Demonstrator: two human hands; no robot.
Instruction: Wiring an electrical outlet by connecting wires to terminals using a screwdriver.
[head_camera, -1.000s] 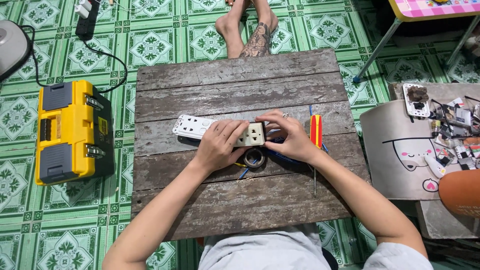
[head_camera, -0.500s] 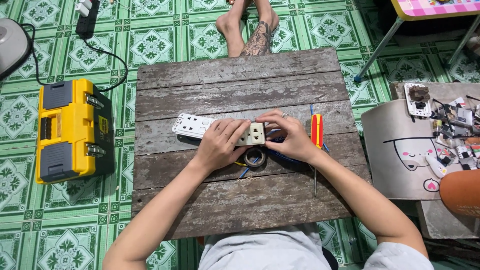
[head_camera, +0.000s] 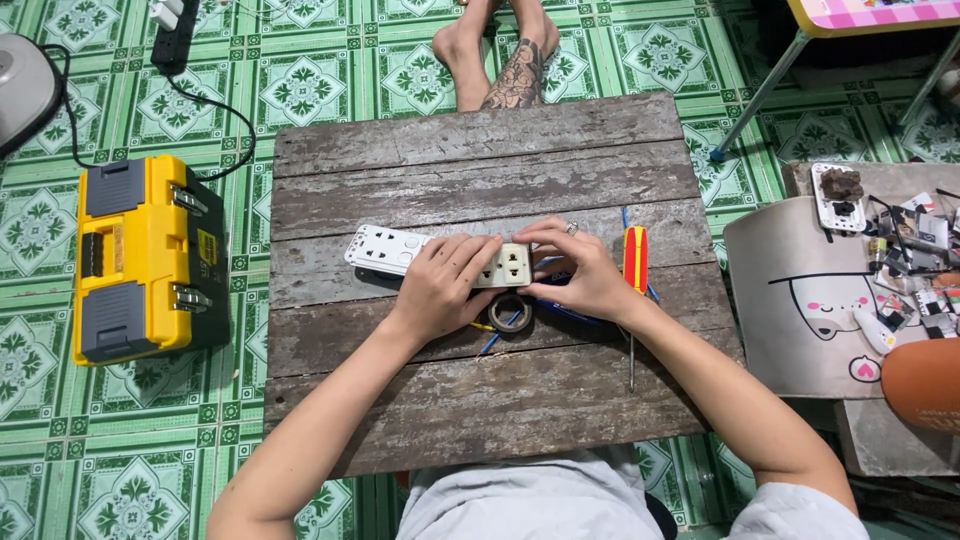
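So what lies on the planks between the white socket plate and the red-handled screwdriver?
In the head view, between the white socket plate and red-handled screwdriver sit both hands, left hand and right hand, holding a beige socket.

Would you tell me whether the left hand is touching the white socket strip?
Touching: the head view shows the left hand lying across the white socket strip.

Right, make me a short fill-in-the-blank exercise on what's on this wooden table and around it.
1. Both hands, the left hand and the right hand, rest on a white ____ strip.
2. The roll of tape lies on the wooden table just ____ the hands, on the person's side.
3. The toolbox on the tiled floor is grey and ____.
4. The screwdriver has a red and yellow ____.

Missing words: socket; below; yellow; handle
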